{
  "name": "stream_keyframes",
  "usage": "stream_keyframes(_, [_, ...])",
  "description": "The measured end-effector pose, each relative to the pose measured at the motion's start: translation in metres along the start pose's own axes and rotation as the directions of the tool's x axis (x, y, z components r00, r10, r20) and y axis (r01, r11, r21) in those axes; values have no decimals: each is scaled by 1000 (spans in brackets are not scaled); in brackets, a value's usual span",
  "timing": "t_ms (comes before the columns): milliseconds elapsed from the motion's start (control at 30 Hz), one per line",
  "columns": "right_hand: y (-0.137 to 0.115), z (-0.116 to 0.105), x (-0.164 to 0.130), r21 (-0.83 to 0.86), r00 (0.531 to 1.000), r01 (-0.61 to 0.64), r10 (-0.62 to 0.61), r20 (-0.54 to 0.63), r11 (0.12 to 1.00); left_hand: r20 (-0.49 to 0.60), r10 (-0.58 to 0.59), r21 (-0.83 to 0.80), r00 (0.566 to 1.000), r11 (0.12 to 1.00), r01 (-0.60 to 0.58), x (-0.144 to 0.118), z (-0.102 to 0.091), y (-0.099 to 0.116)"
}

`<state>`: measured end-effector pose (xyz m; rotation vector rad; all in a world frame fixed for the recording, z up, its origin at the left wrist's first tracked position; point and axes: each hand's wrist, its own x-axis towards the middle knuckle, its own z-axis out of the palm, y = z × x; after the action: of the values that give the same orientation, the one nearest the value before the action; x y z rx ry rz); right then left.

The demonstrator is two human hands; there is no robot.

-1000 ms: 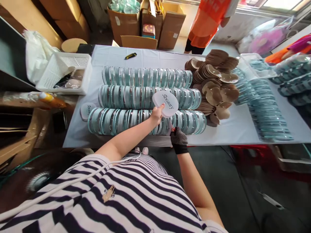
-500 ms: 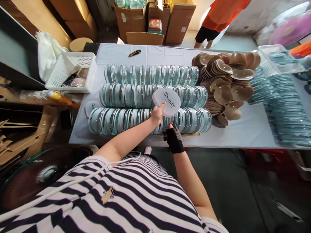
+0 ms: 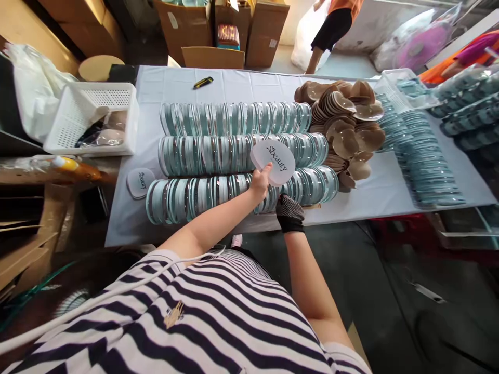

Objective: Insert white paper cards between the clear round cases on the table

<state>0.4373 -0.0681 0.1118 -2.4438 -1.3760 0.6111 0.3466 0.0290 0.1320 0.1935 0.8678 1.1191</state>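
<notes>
My bare left hand (image 3: 260, 183) grips a thick stack of white rounded cards (image 3: 277, 165) printed "beauty", thumb on top, over the front rows. Just right of it, my right hand (image 3: 290, 212), in a black fingerless glove, is curled at the near side of the front row of clear and teal round packs (image 3: 183, 200). Its fingertips are mostly hidden, so what they pinch does not show. Behind lie a middle row (image 3: 202, 155) and a back row (image 3: 234, 118) of the same packs, standing on edge. Another stack of printed cards (image 3: 140, 183) lies at the table's left.
Brown shiny rounded pieces (image 3: 345, 143) are heaped right of the rows, beside stacked teal packs (image 3: 429, 166). A white basket (image 3: 128, 124) holds bagged items at left. A yellow-black utility knife (image 3: 203, 82) lies at the back. Cardboard boxes (image 3: 265, 34) and a person (image 3: 331, 31) are beyond.
The view has shifted to the right. My left hand still holds the card stack over the rows. My right hand's fingers have curled in further at the front row.
</notes>
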Motion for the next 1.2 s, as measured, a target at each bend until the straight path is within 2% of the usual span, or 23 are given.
stream_keyframes(67, [6, -6, 4, 269, 978, -52, -5, 208, 962, 5, 22, 27, 1000, 999, -22, 0, -1, -2])
stream_keyframes(133, [14, -12, 5, 541, 926, -140, -84, 369, 830, 11, 61, 68, 998, 996, -62, 1, -1, -5])
stream_keyframes(167, [17, -15, 4, 598, 906, -175, -111, 409, 782, 16, 83, 90, 996, 992, -84, 2, 0, -6])
stream_keyframes(200, [18, -19, 3, 595, 898, -181, -114, 424, 783, 19, 103, 110, 995, 989, -104, 2, 1, -7])
stream_keyframes(233, [18, -23, 2, 530, 907, -160, -87, 412, 832, 25, 118, 126, 993, 985, -120, 3, 2, -8])
stream_keyframes(267, [16, -27, 1, 416, 934, -120, -40, 356, 901, 28, 126, 140, 992, 982, -129, 3, 3, -8])
stream_keyframes(300, [13, -32, 0, 283, 969, -71, -1, 247, 957, 32, 129, 149, 991, 980, -132, 2, 4, -7])
stream_keyframes(333, [10, -37, 0, 172, 996, -24, 9, 91, 985, 41, 126, 153, 991, 980, -131, 1, 5, -6])
stream_keyframes(367, [6, -42, 0, 107, 996, 17, -8, -86, 994, 55, 120, 152, 991, 980, -127, -2, 4, -4])
stream_keyframes(400, [2, -47, 1, 90, 967, 57, -32, -251, 994, 77, 108, 148, 991, 982, -118, -5, 2, -3])
stream_keyframes(467, [-7, -52, -1, 113, 898, 155, -92, -430, 981, 154, 65, 143, 986, 986, -87, -15, -6, 1])
stream_keyframes(533, [-18, -48, -7, 72, 856, 268, -203, -475, 961, 210, 38, 154, 977, 985, -72, -25, -19, 4])
stream_keyframes(600, [-31, -38, -17, -9, 808, 372, -329, -489, 928, 219, 44, 178, 975, 980, -84, -34, -32, 7])
stream_keyframes(667, [-45, -26, -24, -19, 771, 446, -395, -499, 895, 239, 30, 206, 970, 975, -81, -40, -42, 11])
stream_keyframes(700, [-50, -22, -26, 16, 776, 443, -375, -507, 896, 258, 8, 217, 966, 974, -66, -42, -45, 13])
stream_keyframes(767, [-51, -21, -27, 126, 803, 333, -212, -557, 934, 279, -29, 218, 960, 975, -34, -40, -44, 19])
stream_keyframes(833, [-39, -29, -33, 205, 765, 165, 6, -644, 965, 215, -13, 185, 977, 982, -28, -34, -39, 28])
stream_keyframes(867, [-29, -35, -41, 201, 738, 105, 59, -672, 974, 160, 9, 165, 987, 986, -36, -28, -36, 33])
stream_keyframes(900, [-18, -41, -53, 161, 737, 74, 54, -673, 984, 102, 30, 146, 994, 988, -45, -23, -33, 39])
stream_keyframes(967, [3, -49, -82, 10, 821, 86, -65, -568, 996, -9, 45, 121, 999, 992, -43, -11, -30, 49])
stream_keyframes(1033, [16, -45, -108, -124, 909, 137, -175, -379, 983, -68, 15, 112, 998, 994, -8, -4, -30, 57])
stream_keyframes(1100, [14, -33, -118, -203, 950, 152, -199, -241, 967, -80, -20, 103, 997, 994, 28, -1, -33, 60])
stream_keyframes(1200, [-7, -10, -100, -284, 985, 90, -127, -117, 955, -54, -15, 81, 998, 996, 20, -1, -37, 57])
